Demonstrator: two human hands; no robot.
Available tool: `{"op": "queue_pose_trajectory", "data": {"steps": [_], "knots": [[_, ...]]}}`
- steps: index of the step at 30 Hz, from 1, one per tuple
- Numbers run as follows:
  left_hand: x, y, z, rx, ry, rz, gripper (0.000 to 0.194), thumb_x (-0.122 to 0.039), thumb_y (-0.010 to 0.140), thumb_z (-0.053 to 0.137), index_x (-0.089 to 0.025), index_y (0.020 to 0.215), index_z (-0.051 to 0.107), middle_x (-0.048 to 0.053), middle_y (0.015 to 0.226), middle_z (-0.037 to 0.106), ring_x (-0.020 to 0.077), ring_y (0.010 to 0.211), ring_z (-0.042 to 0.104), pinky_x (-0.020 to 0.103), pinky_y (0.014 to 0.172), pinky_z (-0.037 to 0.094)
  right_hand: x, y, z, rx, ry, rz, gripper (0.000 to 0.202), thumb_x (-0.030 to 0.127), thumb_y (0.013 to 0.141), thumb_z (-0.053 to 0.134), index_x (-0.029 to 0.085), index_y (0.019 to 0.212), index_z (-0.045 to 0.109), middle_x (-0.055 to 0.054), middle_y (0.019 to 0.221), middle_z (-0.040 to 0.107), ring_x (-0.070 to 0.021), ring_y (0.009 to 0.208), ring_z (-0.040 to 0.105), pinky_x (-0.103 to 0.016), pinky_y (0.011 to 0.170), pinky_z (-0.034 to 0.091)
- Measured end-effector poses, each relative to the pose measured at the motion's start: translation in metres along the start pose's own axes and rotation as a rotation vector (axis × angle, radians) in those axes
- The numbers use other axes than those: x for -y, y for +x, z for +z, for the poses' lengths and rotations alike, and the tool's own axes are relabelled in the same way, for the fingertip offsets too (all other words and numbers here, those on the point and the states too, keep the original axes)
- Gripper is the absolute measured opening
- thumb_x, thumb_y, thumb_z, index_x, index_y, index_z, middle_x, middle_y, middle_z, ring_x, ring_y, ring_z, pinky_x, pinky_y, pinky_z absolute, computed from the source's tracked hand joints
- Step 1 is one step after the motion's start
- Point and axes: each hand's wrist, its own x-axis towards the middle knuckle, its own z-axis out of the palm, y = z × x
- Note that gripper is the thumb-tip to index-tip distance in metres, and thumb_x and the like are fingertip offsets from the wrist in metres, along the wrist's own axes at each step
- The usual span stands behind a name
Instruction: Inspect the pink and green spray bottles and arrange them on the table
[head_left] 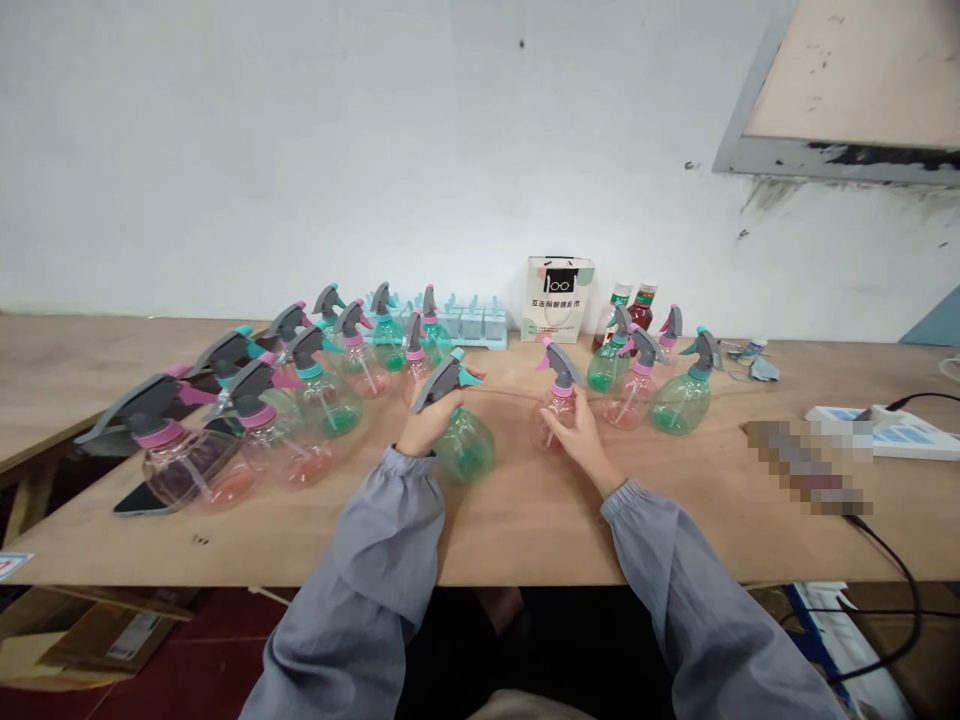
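Grey sleeves; green sprayer held by left hand, pink sprayer by right hand.
Likely light, slippery; necks best gripped.

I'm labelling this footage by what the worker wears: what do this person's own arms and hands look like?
The left sleeve and right sleeve are plain grey-blue, loose and creased, with gathered cuffs at the wrists. No print or badge shows on them. The left hand and right hand wear no gloves.
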Motion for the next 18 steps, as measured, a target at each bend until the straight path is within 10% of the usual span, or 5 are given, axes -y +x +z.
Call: {"op": "queue_pose_trajectory", "data": {"steps": [10, 18], "knots": [[0.026, 0.009, -0.088, -0.418, 0.392, -0.059, 0.023, -0.032, 0.065, 0.066, -0.017, 0.081, 0.072, -0.002, 0.067, 0.061, 0.0152, 0.067, 0.057, 0.027, 0.066, 0.048, 0.0, -0.001, 0.0, -0.004, 0.003, 0.012, 0.057, 0.049, 0.081, 0.07, 0.021, 0.126, 0.048, -0.014, 0.125, 0.064, -0.0299, 0.12, 0.061, -0.051, 0.109, 0.044], [0.047, 0.027, -0.087, -0.448, 0.42, 0.021, 0.028, -0.041, 0.063, 0.073, -0.018, 0.078, 0.067, 0.001, 0.073, 0.066, 0.0178, 0.076, 0.064, 0.029, 0.074, 0.052, 0.002, -0.001, -0.001, 0.007, 0.005, 0.02, 0.059, 0.05, 0.081, 0.07, 0.022, 0.128, 0.048, -0.014, 0.126, 0.064, -0.0292, 0.118, 0.062, -0.05, 0.107, 0.046]]}}
